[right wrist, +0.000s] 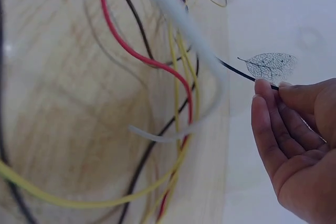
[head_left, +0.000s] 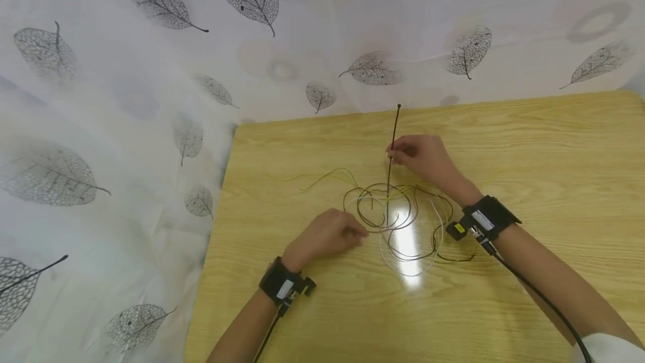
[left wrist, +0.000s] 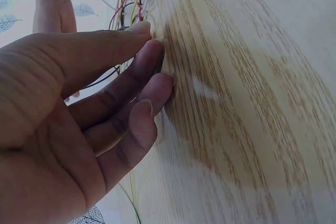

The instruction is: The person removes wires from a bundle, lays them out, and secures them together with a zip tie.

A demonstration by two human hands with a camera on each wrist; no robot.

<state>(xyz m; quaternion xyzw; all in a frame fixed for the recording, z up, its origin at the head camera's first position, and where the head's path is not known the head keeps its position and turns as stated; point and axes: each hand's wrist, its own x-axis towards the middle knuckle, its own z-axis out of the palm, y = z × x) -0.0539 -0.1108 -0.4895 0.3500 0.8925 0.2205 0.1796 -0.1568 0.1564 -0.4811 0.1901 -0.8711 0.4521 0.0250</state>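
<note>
A loose tangle of thin wires lies on the wooden table [head_left: 282, 150]. My right hand [head_left: 420, 156] pinches a black wire [head_left: 395, 125] between thumb and fingertips and holds it up above the tangle, its upper end pointing to the back. Low at the tangle's left side, my left hand [head_left: 332, 234] has curled fingers, and its thumb and index pinch a red wire [left wrist: 140, 13] that meets the fingertips. In the right wrist view, a white wire [right wrist: 218, 85] and a yellow wire [right wrist: 79, 202] loop across other black and red ones.
A pale curtain [head_left: 428, 4] printed with leaves hangs along the back and left edges of the table. Each wrist wears a black camera strap [head_left: 491, 217] with a cable running down the forearm. Light reflects off the tabletop beneath the wires.
</note>
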